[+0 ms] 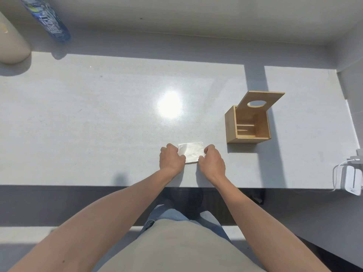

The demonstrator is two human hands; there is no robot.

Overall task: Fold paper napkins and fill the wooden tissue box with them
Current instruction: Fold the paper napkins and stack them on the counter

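A small stack of white paper napkins [191, 152] lies flat on the pale countertop [98, 114], close to its front edge. My left hand [171, 159] grips the stack's left side and my right hand [212, 162] grips its right side, fingers curled over the edges. The wooden tissue box [231, 126] stands to the right and a little farther back. Its lid [259, 102], with an oval hole, is tilted up and open. Inside the box I see only wooden slats, no napkins.
A blue printed bottle [49, 20] and a beige rounded container [11, 46] stand at the back left. A white device with a cable [351, 179] sits at the counter's right front edge. A wall runs along the back and right.
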